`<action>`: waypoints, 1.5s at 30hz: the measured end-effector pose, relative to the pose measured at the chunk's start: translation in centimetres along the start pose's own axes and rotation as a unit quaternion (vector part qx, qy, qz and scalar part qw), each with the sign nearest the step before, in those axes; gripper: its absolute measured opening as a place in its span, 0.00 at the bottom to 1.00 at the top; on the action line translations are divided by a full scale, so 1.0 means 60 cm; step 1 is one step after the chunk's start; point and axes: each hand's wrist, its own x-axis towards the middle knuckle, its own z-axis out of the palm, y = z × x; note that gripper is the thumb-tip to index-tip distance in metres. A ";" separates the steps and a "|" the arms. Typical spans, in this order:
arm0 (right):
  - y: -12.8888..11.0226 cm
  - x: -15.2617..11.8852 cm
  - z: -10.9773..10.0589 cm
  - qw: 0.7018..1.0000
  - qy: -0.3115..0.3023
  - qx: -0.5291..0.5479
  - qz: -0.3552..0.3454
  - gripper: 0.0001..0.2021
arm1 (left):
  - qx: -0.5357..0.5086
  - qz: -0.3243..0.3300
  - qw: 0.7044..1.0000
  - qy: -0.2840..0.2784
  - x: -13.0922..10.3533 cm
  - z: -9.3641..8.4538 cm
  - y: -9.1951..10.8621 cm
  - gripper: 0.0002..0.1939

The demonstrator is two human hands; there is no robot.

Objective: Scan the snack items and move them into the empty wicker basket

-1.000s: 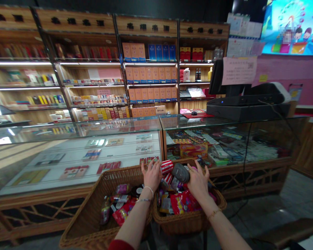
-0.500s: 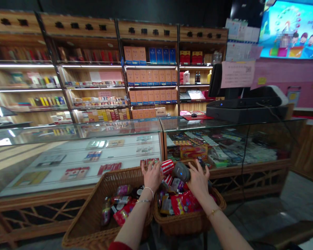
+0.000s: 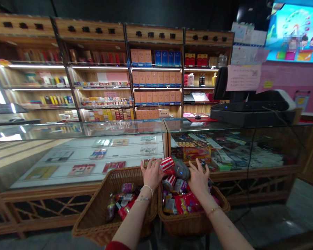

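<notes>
Wooden shelving [image 3: 153,32] with light strips spans the upper part of the frame. Orange boxes [image 3: 156,79] stand in rows at upper center; blue boxes [image 3: 167,58] share their top shelf. A glass display case [image 3: 167,144] crosses the middle of the frame. At center right, its top carries a black monitor [image 3: 220,83], to which a pink sheet [image 3: 243,77] is attached. A wall screen [image 3: 297,31] occupies the upper right corner.

Two wicker baskets are positioned side by side at lower center, in front of the case. The left basket [image 3: 87,222] contains a small bottle [image 3: 110,208], a purple package [image 3: 127,188] and other packaged goods. The right basket [image 3: 187,222] is filled more densely; a red packet [image 3: 186,203] lies uppermost near its front rim.

The left hand [image 3: 151,173], fingers spread, holds a red-and-white striped container [image 3: 167,164] at its side, tilted, above the rear of the right basket. A second striped container [image 3: 170,182] lies below it among the goods. The right hand [image 3: 199,177] grips a gray handheld scanner [image 3: 182,170] — blue indicator lit — with some fingers raised. The scanner head is just beside the held container, near the center of the frame.
</notes>
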 end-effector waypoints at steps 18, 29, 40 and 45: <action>-0.062 0.008 0.006 0.998 -0.035 -0.020 -0.049 0.17 | 0.016 -0.063 0.998 0.011 -0.046 -0.048 -0.082 0.25; -0.082 -0.002 0.006 0.997 -0.053 -0.027 -0.055 0.18 | 0.055 -0.106 0.993 0.006 -0.074 -0.086 -0.116 0.27; -0.075 -0.007 0.017 0.997 -0.035 -0.033 -0.062 0.17 | 0.119 -0.183 0.976 -0.014 -0.080 -0.083 -0.110 0.41; -0.062 -0.006 0.020 0.997 -0.015 -0.029 -0.066 0.17 | 0.131 -0.188 0.973 -0.027 -0.078 -0.075 -0.104 0.42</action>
